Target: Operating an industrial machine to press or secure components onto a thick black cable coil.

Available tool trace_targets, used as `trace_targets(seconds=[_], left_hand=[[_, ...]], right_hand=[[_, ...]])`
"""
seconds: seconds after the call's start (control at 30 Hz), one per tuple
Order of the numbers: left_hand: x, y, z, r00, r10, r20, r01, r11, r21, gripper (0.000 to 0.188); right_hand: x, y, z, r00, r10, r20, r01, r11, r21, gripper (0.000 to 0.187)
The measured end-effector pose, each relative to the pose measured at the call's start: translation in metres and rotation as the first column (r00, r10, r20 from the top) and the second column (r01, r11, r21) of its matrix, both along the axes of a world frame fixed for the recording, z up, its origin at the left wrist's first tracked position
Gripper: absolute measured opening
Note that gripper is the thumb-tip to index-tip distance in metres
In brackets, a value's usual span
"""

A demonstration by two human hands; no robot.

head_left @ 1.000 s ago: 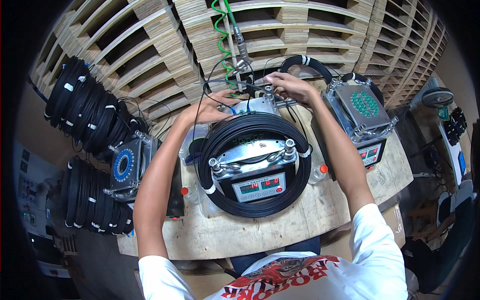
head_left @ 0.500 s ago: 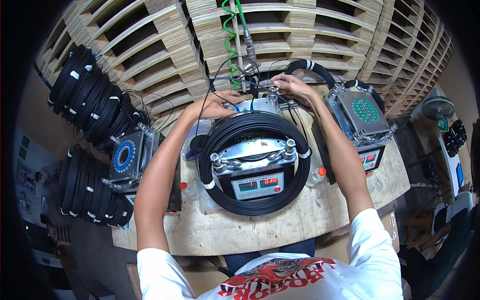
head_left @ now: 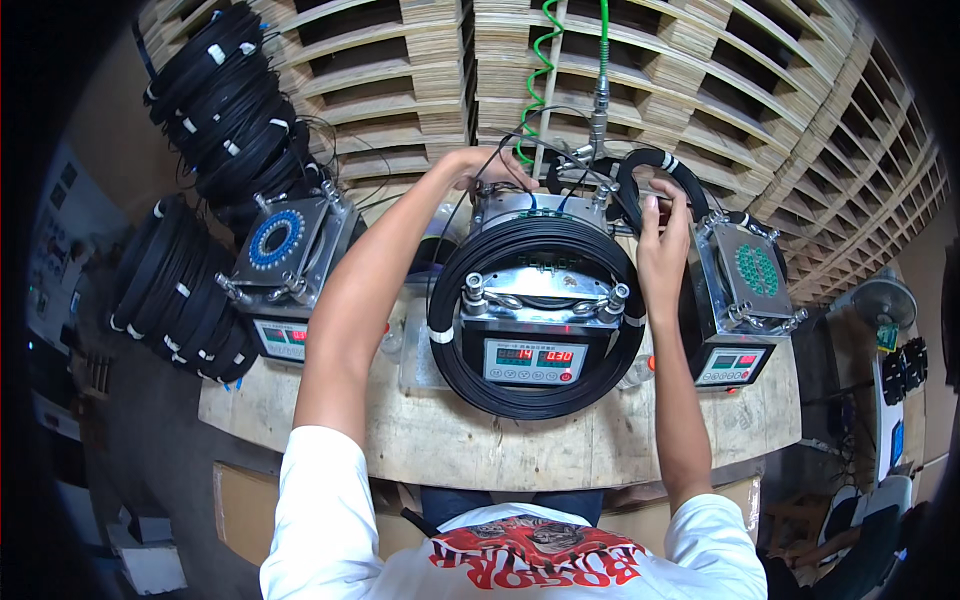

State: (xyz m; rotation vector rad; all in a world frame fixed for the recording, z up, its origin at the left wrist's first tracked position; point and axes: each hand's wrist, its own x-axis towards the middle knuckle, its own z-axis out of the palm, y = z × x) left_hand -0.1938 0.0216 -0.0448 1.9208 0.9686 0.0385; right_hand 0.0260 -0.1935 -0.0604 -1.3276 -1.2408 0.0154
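Before me stands the middle grinding machine (head_left: 535, 350), with a large coil of black cable (head_left: 470, 385) ringing its front. Thin cables end in blue connectors (head_left: 532, 203) at the metal plate (head_left: 500, 208) on top. My left hand (head_left: 497, 168) reaches over the plate's back left corner, fingers bent and close together near the connectors; what they grip is hidden. My right hand (head_left: 665, 222) is raised to the right of the plate, beside a smaller black cable coil (head_left: 688, 180). Its thumb and fingers curl toward each other; anything between them is too small to make out.
Similar machines stand left (head_left: 290, 250) with blue connectors in a ring and right (head_left: 745, 290) with green ones. Stacks of black cable coils (head_left: 180, 290) are at far left. Behind are wooden pallets (head_left: 650, 70) and a green air hose (head_left: 604, 40). A red-capped bottle (head_left: 637, 375) stands near my right forearm.
The view has swung, shifting the machines rightward. My right hand has moved away from the plate's back toward the right. My left hand has shifted farther behind the plate. The middle machine's display has changed.
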Motion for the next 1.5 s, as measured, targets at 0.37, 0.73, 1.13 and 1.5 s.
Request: trace_targets(seconds=[0.37, 0.73, 1.13, 1.5], left_hand=[[-0.030, 0.035, -0.065, 0.640, 0.648, 0.413, -0.437, 0.748, -0.499, 0.018], [-0.043, -0.007, -0.086, 0.488, 0.754, 0.440, -0.684, 0.644, -0.344, 0.037], [-0.039, -0.029, -0.079, 0.458, 0.780, 0.426, -0.655, 0.620, -0.432, 0.043], [-0.046, -0.037, -0.076, 0.267, 0.701, 0.661, -0.485, 0.691, -0.536, 0.042]], right_hand=[[-0.021, -0.017, -0.006, 0.981, -0.172, 0.089, 0.166, 0.983, 0.072, 0.023], [-0.024, -0.019, -0.010, 0.987, -0.146, 0.065, 0.135, 0.980, 0.146, 0.022], [-0.020, -0.024, -0.008, 0.988, -0.146, 0.049, 0.138, 0.981, 0.133, 0.019], [-0.019, -0.022, -0.011, 0.983, -0.162, 0.082, 0.149, 0.978, 0.149, 0.019]])
